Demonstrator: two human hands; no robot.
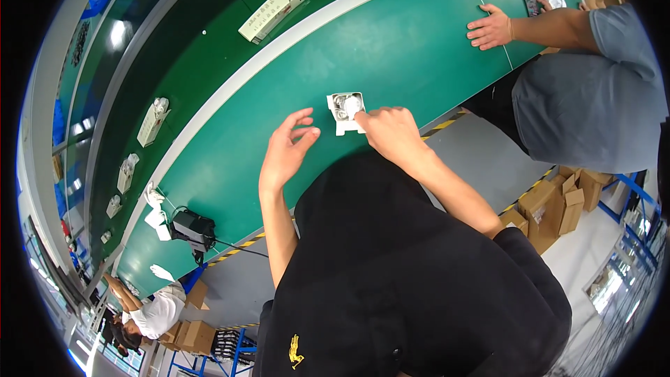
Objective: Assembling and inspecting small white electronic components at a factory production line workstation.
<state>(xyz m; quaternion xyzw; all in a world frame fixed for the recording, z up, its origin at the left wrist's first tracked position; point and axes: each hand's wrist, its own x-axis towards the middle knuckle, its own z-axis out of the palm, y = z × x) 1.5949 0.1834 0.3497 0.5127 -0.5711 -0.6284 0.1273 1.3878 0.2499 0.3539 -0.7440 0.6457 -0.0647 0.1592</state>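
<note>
- Green table (405, 56): the work sits on it, right before the person; keeping everything flat here should help against tipping
- Right hand (392, 132): fingers curled at the box's right side; whether they grip wall or contents, I cannot tell — light pressure suits thin walls
- Left hand (286, 146): open, holding nothing, just left of the box; it could brace that side
- White box (340, 128): open upward; keep flaps spread
- White contents (353, 105): inside; best seated below the rim
</note>
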